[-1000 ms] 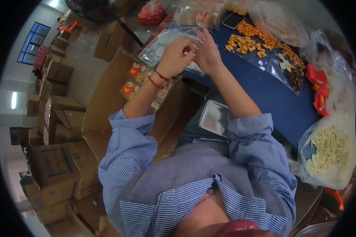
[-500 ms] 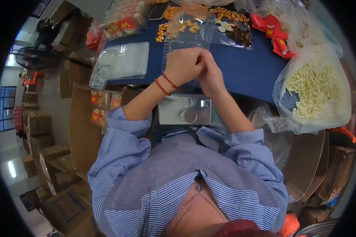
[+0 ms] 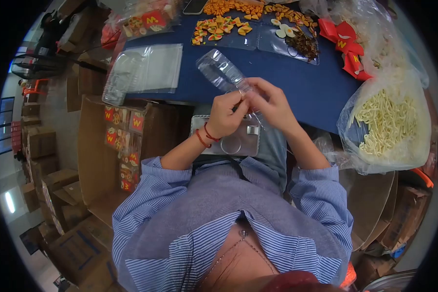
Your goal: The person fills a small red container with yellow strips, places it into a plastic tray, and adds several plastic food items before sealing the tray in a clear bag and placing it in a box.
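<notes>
Both hands grip a clear moulded plastic tray [image 3: 218,68] above the front edge of the blue table. The tray is tilted, its far end pointing up and left, and looks see-through with nothing in it. My left hand [image 3: 225,116], with red cords at the wrist, pinches the near end. My right hand [image 3: 271,103] closes on the same end, thumb and fingers touching the plastic beside the left fingertips. Part of the near end is hidden by the fingers. Below the hands, a metallic-looking rectangular case [image 3: 238,141] with a round ring lies on my lap.
Clear plastic bags [image 3: 155,68] lie at the table's left. Farther back are yellow-orange-green toy pieces [image 3: 219,28], brown leaf-like pieces [image 3: 304,46] and red boxes [image 3: 345,44]. Right is a bag of pale noodle-like strands [image 3: 387,119]. A cardboard box [image 3: 95,146] holds printed packs [image 3: 124,141].
My hands have come down toward my body, and the fingers now pinch the tray's near end. The tray has swung left and closer, uncovering the toy pieces behind. The view has shifted slightly.
</notes>
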Motion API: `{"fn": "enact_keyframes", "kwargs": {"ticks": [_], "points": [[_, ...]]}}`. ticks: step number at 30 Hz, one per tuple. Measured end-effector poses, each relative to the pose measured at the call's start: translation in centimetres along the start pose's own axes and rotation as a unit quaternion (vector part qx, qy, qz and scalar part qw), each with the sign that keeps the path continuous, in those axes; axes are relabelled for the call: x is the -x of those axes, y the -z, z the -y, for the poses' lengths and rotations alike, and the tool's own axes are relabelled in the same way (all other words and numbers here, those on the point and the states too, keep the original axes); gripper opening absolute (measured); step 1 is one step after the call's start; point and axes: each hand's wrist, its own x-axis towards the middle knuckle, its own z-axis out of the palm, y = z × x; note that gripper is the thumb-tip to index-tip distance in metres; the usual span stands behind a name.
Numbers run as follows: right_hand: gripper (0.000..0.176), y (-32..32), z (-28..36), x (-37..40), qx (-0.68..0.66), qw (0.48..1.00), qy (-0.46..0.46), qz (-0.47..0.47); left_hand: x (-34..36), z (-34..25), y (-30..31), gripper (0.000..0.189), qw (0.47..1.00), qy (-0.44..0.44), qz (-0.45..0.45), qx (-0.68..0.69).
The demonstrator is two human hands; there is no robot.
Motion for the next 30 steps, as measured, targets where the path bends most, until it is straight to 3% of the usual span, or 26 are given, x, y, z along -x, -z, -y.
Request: {"fn": "enact_keyframes", "kwargs": {"ticks": [3, 4, 5, 7, 8, 10, 11, 13, 14, 15, 17, 18, 25, 28, 30], "points": [[0.029, 1.6, 0.8, -0.5, -0.077, 0.997, -0.018, -0.001, 0.8, -0.1, -0.1, 0.021, 0.995, 0.046, -0.015, 0.084], [0.025, 2.5, 0.9, -0.3, -0.036, 0.999, 0.019, -0.029, 1.1, 0.0, -0.1, 0.023, 0.991, 0.050, -0.025, 0.120], [0.026, 3.4, 1.6, -0.1, 0.130, 0.981, 0.098, -0.105, 1.3, 0.3, -0.1, 0.023, 0.990, 0.053, -0.024, 0.125], [0.026, 5.9, 2.3, 0.5, 0.393, 0.855, 0.254, -0.225, 2.2, 1.0, 0.4, 0.024, 0.974, 0.071, -0.125, 0.173], [0.026, 7.6, 1.4, 1.1, 0.395, 0.856, 0.249, -0.223, 2.8, 2.5, 1.1, 0.026, 0.967, 0.105, -0.143, 0.181], [0.020, 10.7, -1.5, 2.6, 0.596, 0.722, 0.318, -0.148, 3.4, 4.6, 1.6, 0.027, 0.941, 0.165, -0.189, 0.228], [0.020, 11.5, -2.5, 3.7, 0.598, 0.723, 0.315, -0.145, 3.5, 5.2, 1.7, 0.029, 0.907, 0.219, -0.235, 0.271], [0.015, 12.8, -4.4, 5.9, 0.658, 0.694, 0.290, -0.038, 3.6, 6.1, 1.7, 0.030, 0.898, 0.242, -0.227, 0.289], [0.030, 12.9, -5.1, 6.2, 0.663, 0.698, 0.269, -0.013, 3.9, 6.3, 1.5, 0.031, 0.889, 0.264, -0.218, 0.304], [0.030, 12.9, -5.5, 6.7, 0.665, 0.698, 0.265, -0.010, 4.1, 6.5, 1.3, 0.031, 0.887, 0.268, -0.216, 0.307], [0.048, 10.6, -3.8, 6.5, 0.667, 0.728, 0.157, -0.015, 4.0, 7.0, 0.8, 0.030, 0.884, 0.289, -0.192, 0.314], [0.062, 10.8, -4.5, 6.4, 0.675, 0.722, 0.150, -0.007, 4.0, 7.1, 0.8, 0.030, 0.884, 0.289, -0.185, 0.316], [0.052, 10.3, -3.3, 3.9, 0.697, 0.699, 0.159, -0.028, 3.7, 6.9, 1.9, 0.030, 0.866, 0.332, -0.168, 0.334], [0.030, 12.4, -1.9, -0.9, 0.643, 0.700, 0.283, -0.126, 3.1, 6.9, 2.5, 0.032, 0.852, 0.359, -0.158, 0.347], [0.021, 14.5, -2.9, -6.7, 0.621, 0.712, 0.282, -0.167, 3.0, 6.4, 3.2, 0.033, 0.848, 0.375, -0.142, 0.347]]}}
